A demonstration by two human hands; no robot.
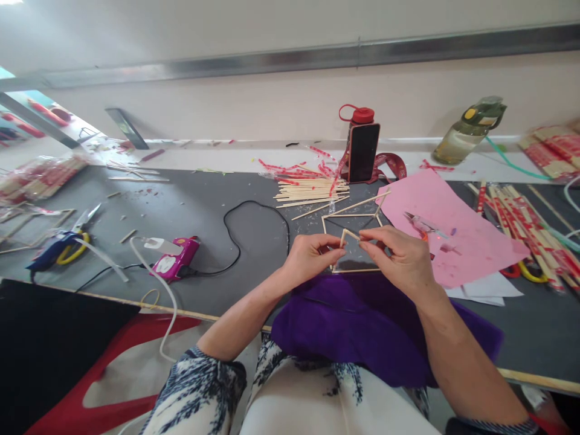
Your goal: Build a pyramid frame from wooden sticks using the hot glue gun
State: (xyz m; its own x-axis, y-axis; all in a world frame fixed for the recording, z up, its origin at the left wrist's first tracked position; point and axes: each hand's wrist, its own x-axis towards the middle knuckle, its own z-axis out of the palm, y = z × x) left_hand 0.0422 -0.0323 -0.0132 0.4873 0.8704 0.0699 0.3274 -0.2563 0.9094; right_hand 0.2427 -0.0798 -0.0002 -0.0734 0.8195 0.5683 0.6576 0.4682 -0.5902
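Note:
Between my two hands is a small bent piece of pale stick (348, 232), shaped like an angle. My left hand (312, 254) pinches its left end between thumb and fingers, and my right hand (399, 254) pinches the right end. Just behind and below them, a frame of thin wooden sticks (356, 270) lies on the grey table (254, 241). Purple cloth (344, 326) hangs over the table's front edge below my hands. Loose sticks (308, 190) lie in a pile beyond the frame.
A phone (364, 153) leans on a red-capped bottle (362, 115). Pink paper (457, 229) holding pliers (426, 225) lies right, near wrapped sticks (530, 229) and a green bottle (469, 130). At left are a magenta device (176, 258) with cables, scissors (77, 241) and a blue tool (52, 251).

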